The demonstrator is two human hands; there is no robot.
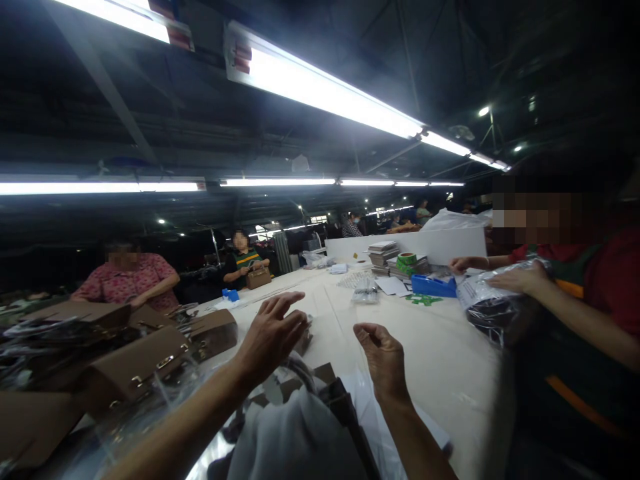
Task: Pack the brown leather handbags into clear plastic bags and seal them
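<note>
My left hand (pixel 273 333) is raised over the near part of the white table (pixel 450 353), its fingers apart, close to a small brownish item partly hidden behind it. My right hand (pixel 383 357) hovers to the right with thumb and fingertips pinched together; whatever it may hold is too small to make out. Below and between the hands is a pale grey cloth-like bundle (pixel 300 433) with dark brown straps or edges beside it. White sheets (pixel 370 407) lie under my right forearm.
Brown handbags (pixel 135 363) are piled at the left. A blue tape dispenser (pixel 434 287), green tape roll (pixel 406 260) and stacked cards (pixel 383 257) stand farther back. A person at the right handles a plastic-wrapped item (pixel 493 300); others sit across the table.
</note>
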